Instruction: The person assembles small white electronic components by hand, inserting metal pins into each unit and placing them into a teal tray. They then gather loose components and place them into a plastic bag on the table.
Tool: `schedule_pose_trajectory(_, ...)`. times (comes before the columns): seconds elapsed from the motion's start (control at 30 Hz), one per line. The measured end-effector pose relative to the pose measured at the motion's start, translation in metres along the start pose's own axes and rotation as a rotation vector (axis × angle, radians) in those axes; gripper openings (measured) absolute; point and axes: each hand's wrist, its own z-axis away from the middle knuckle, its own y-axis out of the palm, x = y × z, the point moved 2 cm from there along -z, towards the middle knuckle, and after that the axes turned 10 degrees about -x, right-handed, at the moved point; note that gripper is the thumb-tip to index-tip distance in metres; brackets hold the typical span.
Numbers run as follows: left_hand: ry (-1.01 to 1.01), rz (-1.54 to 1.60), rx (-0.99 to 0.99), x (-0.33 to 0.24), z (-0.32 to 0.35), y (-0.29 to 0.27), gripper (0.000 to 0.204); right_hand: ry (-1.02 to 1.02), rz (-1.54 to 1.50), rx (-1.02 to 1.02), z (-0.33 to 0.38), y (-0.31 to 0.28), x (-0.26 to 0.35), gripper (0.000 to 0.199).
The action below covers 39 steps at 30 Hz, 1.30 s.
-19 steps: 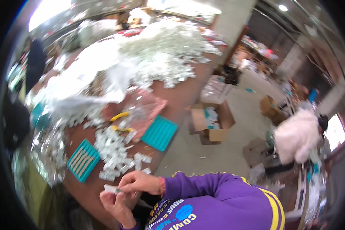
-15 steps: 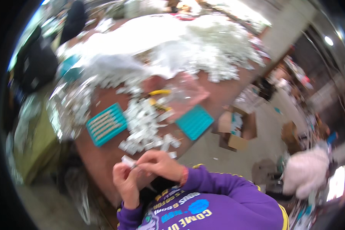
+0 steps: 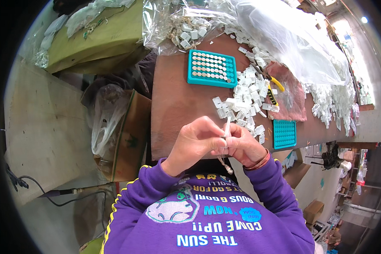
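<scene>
In front of my chest both hands meet at a small white plastic piece (image 3: 227,126). My right hand (image 3: 250,148) is closed, thumb and fingers pinching that piece. My left hand (image 3: 197,143) is closed too, its thumb and fingertips pressed together against the near end of the piece; what lies between them is too small to make out. Below the fingers dangles a thin pale cord end (image 3: 227,167). Just beyond my hands spreads a pile of small white plastic cases (image 3: 246,95). A teal tray (image 3: 211,84) farther off holds rows of small round silvery discs.
Yellow-handled pliers (image 3: 277,84) lie by the pile on a reddish cloth (image 3: 299,111). A second teal tray (image 3: 285,134) sits near the right table edge. Clear plastic sheeting (image 3: 279,38) covers the far side. Left of the brown table (image 3: 173,106) stands a cardboard box (image 3: 133,135).
The view has swung toward the left, so the table and trays appear shifted and turned. Both hands remain together at the white piece; the dangling cord end now shows.
</scene>
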Motion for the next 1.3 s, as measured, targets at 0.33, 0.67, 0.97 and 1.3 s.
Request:
schedule_pose_trajectory(0.33, 0.342, -0.466, -0.382, 0.005, 0.001, 0.006, 0.017, -0.764, 0.997, -0.503, 0.025, 0.022, 0.002, 0.008)
schedule_pose_trajectory(0.67, 0.461, -0.440, -0.336, 0.005, 0.001, 0.005, 0.014, -0.870, 1.056, -0.589, 0.028, 0.029, 0.001, 0.006)
schedule_pose_trajectory(0.97, 0.011, 0.251, -0.255, 0.020, 0.000, 0.018, 0.019, -0.568, 0.426, -0.348, 0.019, 0.021, -0.018, 0.005)
schedule_pose_trajectory(1.3, 0.082, 0.547, -0.322, 0.027, -0.053, 0.015, 0.016, -0.954, 1.207, -0.573, 0.008, -0.008, 0.060, 0.021)
